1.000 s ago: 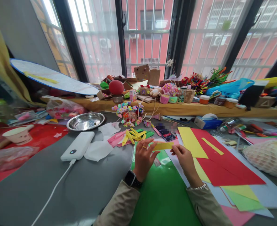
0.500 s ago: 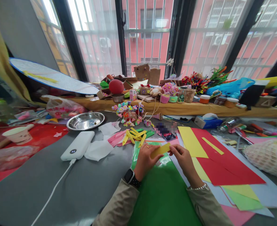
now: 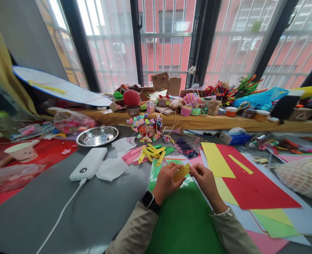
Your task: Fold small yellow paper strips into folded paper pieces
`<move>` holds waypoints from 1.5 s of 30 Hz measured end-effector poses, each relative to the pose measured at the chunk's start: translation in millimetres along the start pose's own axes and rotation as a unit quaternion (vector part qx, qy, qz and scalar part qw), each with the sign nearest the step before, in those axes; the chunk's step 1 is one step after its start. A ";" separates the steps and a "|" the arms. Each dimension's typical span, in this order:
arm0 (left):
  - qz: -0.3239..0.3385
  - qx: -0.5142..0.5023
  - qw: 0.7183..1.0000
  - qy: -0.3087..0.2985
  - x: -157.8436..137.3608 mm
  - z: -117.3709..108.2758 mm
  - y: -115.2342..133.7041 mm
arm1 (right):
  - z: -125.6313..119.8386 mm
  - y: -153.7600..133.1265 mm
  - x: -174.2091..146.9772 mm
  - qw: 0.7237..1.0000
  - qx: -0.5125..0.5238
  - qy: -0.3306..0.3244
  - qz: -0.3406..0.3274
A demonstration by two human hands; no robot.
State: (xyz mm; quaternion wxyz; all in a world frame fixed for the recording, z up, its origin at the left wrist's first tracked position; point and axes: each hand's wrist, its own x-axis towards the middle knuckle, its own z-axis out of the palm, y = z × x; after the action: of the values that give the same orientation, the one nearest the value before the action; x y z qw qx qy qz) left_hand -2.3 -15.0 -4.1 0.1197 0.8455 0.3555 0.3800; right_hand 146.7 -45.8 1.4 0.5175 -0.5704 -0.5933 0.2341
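Note:
A small yellow piece of paper (image 3: 181, 173) is held up between my two hands, above a glossy green sheet (image 3: 183, 215). My left hand (image 3: 166, 181) grips its left part, thumb in front and fingers behind. The fingertips of my right hand (image 3: 204, 178) pinch its right end. Just beyond my hands lies a pile of folded yellow paper strips (image 3: 153, 152), with green and pink strips beside it. To the right, a yellow sheet (image 3: 217, 160) and a thin yellow strip (image 3: 240, 164) lie on red paper (image 3: 262, 187).
A white power bank (image 3: 89, 164) with a cable lies left, near a metal plate (image 3: 97, 136) and white tissues (image 3: 112, 169). Behind stand colourful craft flowers (image 3: 145, 127) and a phone (image 3: 190, 154). A tissue box (image 3: 235, 137) and a netted fruit (image 3: 301, 176) are right.
The yellow paper has tilted and shows a shorter face between my hands. Both hands have shifted slightly, and the left fingers now cover more of it.

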 end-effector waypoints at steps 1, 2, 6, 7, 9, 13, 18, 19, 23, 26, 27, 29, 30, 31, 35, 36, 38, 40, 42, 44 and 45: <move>-0.004 0.007 1.000 -0.002 -0.1 0.3 0.0 | 0.0 0.5 0.2 1.000 -0.004 0.000 -0.003; -0.009 0.012 1.000 -0.003 -0.1 0.6 0.1 | 0.0 0.9 0.5 1.000 -0.007 -0.001 -0.005; -0.033 0.003 0.999 0.001 0.2 1.2 1.3 | 0.7 2.0 1.9 1.000 0.008 -0.013 -0.013; -0.040 -0.011 0.999 0.002 0.5 1.0 1.6 | 1.0 1.9 2.2 1.000 0.012 -0.013 -0.016; -0.058 -0.056 0.997 0.001 1.2 0.1 2.1 | 1.7 1.2 2.8 1.000 0.015 -0.015 -0.022; -0.091 -0.181 0.979 -0.021 3.2 -3.6 2.1 | 3.2 -0.3 3.0 0.999 0.017 -0.036 -0.032; -0.134 -0.274 0.951 -0.049 5.5 -6.6 2.8 | 3.6 -0.4 2.0 0.998 0.020 -0.041 -0.042; -0.143 -0.287 0.946 -0.056 5.8 -6.9 3.1 | 3.5 -0.2 1.9 0.998 0.022 -0.041 -0.043; -0.170 -0.319 0.930 -0.073 6.1 -7.6 3.0 | 3.5 1.1 2.6 0.997 0.023 -0.055 -0.043; -0.174 -0.347 0.919 -0.068 5.8 -7.7 1.1 | 3.7 2.0 3.3 0.997 0.009 -0.056 -0.045; -0.173 -0.353 0.917 -0.063 5.8 -7.6 0.2 | 3.7 2.3 3.4 0.998 0.007 -0.052 -0.045; -0.174 -0.360 0.915 -0.048 6.0 -7.1 -1.4 | 3.7 2.7 3.1 0.998 0.008 -0.036 -0.046; -0.178 -0.366 0.912 -0.043 6.1 -6.6 -2.3 | 3.7 2.6 2.8 0.999 0.009 -0.026 -0.047; -0.186 -0.376 0.907 -0.044 6.2 -6.0 -3.1 | 3.7 2.4 2.4 0.999 0.008 -0.018 -0.048; -0.230 -0.400 0.885 -0.064 6.0 -2.7 -5.9 | 5.0 -0.4 0.0 0.998 -0.002 -0.021 -0.057; -0.235 -0.397 0.885 -0.061 5.8 -1.9 -6.3 | 5.6 -1.2 -0.6 0.998 -0.005 -0.027 -0.060; -0.237 -0.397 0.885 -0.052 5.3 -0.6 -6.9 | 7.1 -2.3 -1.9 0.998 -0.012 -0.029 -0.062; -0.239 -0.411 0.878 -0.063 4.6 0.6 -7.2 | 8.7 -2.7 -3.2 0.998 -0.023 -0.009 -0.056; -0.241 -0.419 0.871 -0.084 3.9 1.8 -7.3 | 10.2 -3.0 -4.9 0.997 -0.042 0.030 -0.051; -0.239 -0.418 0.871 -0.096 3.4 2.9 -7.2 | 11.5 -3.7 -6.7 0.994 -0.060 0.065 -0.057; -0.237 -0.416 0.872 -0.098 3.2 3.3 -7.1 | 12.1 -4.4 -7.6 0.993 -0.066 0.076 -0.063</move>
State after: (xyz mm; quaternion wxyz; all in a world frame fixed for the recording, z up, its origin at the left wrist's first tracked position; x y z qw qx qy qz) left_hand -2.0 -7.5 -7.9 0.5812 0.6406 0.3409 0.3683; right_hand 132.7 -50.0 -1.7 0.5358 -0.5809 -0.6014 0.1176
